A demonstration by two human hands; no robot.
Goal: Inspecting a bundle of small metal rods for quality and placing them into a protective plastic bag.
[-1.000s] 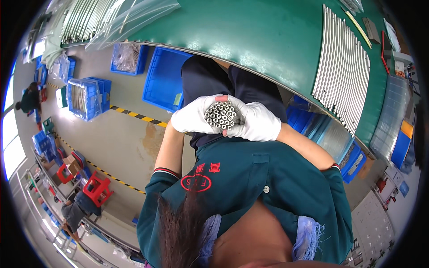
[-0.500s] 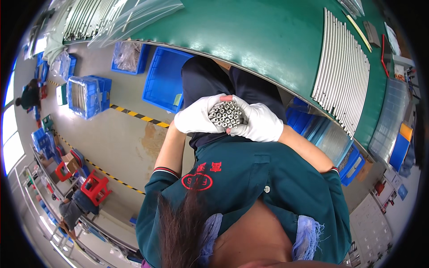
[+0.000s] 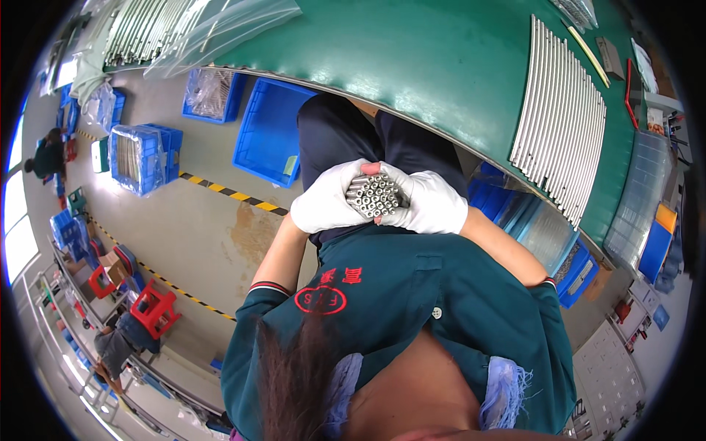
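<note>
Between my white-gloved hands, above my lap, is a round bundle of silvery metal tubes (image 3: 373, 196) with their hollow ends turned up toward me. My left hand (image 3: 329, 196) wraps the left side of the bundle. Closed round the right side is my right hand (image 3: 432, 202). The bare fingertips of the gloves show at the top and bottom of the bundle. The tubes' length below the ends is hidden by my hands. On the green table's right part lies a row of similar long metal tubes (image 3: 560, 121), side by side.
The green table (image 3: 412, 55) runs across in front of me. More tubes (image 3: 151, 29) lie under clear plastic at its far left. An open blue crate (image 3: 268, 128) stands on the floor left of my legs; blue bins (image 3: 515, 202) sit under the table at right. Co-workers are far left.
The bundle and both hands have shifted very slightly downward, and the bundle's ends look a little tilted. Both hands keep their hold.
</note>
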